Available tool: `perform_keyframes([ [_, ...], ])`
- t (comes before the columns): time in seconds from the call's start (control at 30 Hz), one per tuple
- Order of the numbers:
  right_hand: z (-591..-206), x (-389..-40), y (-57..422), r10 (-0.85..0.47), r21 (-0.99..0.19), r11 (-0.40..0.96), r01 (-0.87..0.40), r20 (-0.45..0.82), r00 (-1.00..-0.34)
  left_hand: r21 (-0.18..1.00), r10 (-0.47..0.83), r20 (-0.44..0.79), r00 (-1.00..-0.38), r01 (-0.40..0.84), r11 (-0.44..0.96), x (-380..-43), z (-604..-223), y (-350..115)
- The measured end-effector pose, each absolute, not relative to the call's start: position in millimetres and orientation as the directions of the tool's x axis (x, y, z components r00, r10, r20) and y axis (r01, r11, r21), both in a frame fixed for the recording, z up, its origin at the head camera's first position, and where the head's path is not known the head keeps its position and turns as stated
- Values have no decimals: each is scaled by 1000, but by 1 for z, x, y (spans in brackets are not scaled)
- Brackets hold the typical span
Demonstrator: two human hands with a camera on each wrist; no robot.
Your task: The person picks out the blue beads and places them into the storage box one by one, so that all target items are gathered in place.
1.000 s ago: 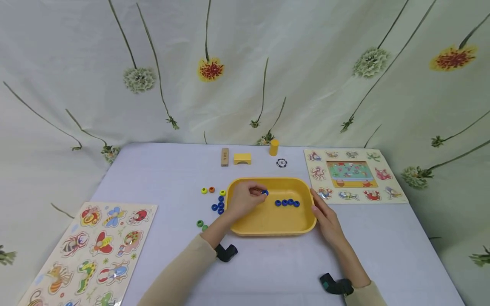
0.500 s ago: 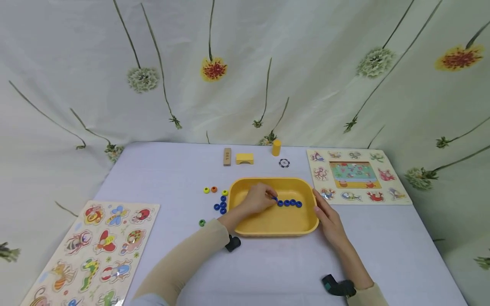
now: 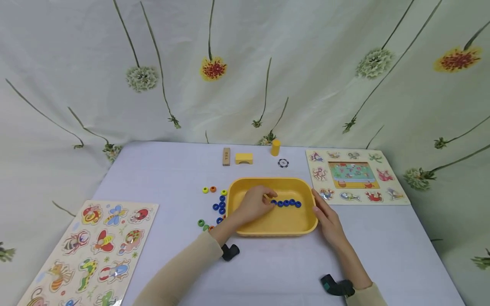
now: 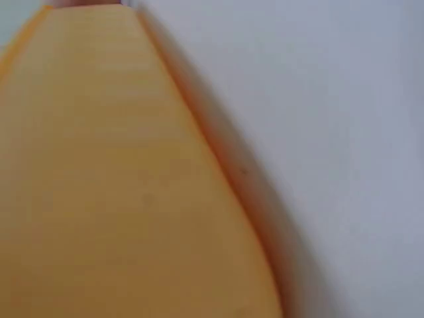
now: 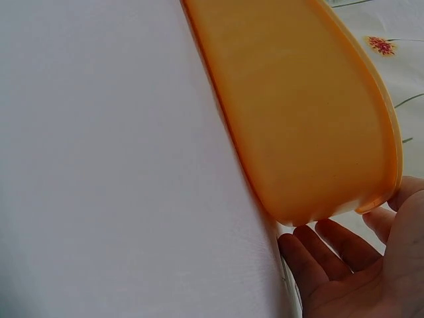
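Inside the yellow tray [image 3: 279, 225], my left hand [image 3: 255, 205] hovers over the left end of a short row of blue beads [image 3: 286, 203]. Its index finger and thumb are parted beside the endmost blue bead [image 3: 273, 202], with no bead visibly pinched. My right hand [image 3: 328, 222] grips the tray's right end, thumb by the rim and fingers against the outer wall. In the right wrist view, the fingertips of my right hand [image 5: 344, 271] meet the tray wall [image 5: 311, 132]. Only the tray's outer side [image 4: 132, 172] fills the left wrist view; my left hand's fingers are hidden there.
Left of the tray lie loose blue beads [image 3: 222, 205], green beads [image 3: 200, 222], yellow and orange ones [image 3: 213, 189]. Behind stand a wooden block [image 3: 226, 157], a yellow arch block [image 3: 244, 158], a yellow cylinder [image 3: 275, 148] and a chip [image 3: 283, 163]. Picture boards [image 3: 357, 195] flank both sides.
My left hand carried a blue bead rightward to the row's left end, then let it go and drew back slightly, its fingers parting. My right hand has stayed at the tray.
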State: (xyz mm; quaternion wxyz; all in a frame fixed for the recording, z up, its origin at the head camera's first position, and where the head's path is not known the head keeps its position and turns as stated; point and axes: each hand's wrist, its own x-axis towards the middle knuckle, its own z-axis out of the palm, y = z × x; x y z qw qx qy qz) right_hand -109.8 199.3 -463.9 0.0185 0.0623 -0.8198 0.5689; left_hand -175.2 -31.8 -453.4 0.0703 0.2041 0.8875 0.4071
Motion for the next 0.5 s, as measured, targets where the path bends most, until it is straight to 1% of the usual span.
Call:
perform_keyframes([
  [0.13,-464,-109,199,-80,-932,341,-124,102,-992,766,386,204,-900,392,509,-156,-440,-49],
  [0.23,-464,-110,198,-83,-937,327,-125,103,-991,804,302,283,-910,397,444,-147,-431,-74],
  [0.37,-464,-110,199,-87,-941,314,-123,101,-991,846,170,297,-940,341,409,-147,-430,-118],
  [0.47,-463,-110,199,-87,-942,314,-120,97,-991,857,78,250,-965,258,445,-151,-440,-149],
  [0.5,-463,-110,199,-87,-942,314,-119,97,-992,849,57,253,-966,250,466,-154,-449,-159],
])
